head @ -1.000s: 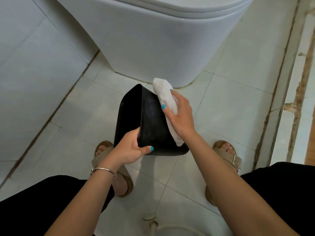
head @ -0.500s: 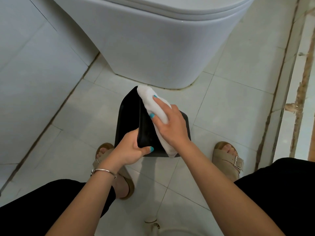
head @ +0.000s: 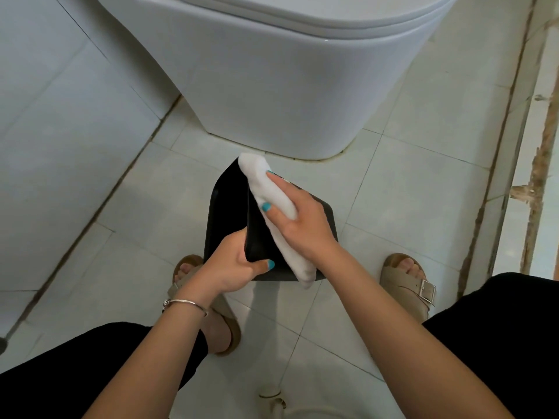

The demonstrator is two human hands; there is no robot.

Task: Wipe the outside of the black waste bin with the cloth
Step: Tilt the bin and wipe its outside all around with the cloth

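Bathroom floor by white toilet (head: 287, 95): tipped black plastic waste bin (head: 230, 213), corner gripped by left hand (head: 233, 264); right hand (head: 302, 219) pressing folded white cloth (head: 272, 204) lengthwise along side.

The black waste bin (head: 230, 213) looks like smooth plastic with a dull sheen. The cloth (head: 273, 204) is soft white fabric, matt and slightly fuzzy. The toilet (head: 281, 86) is glossy white ceramic. Pale floor tiles (head: 423, 164) look smooth, with rough, stained grout. The bracelet (head: 186, 303) is shiny metal.
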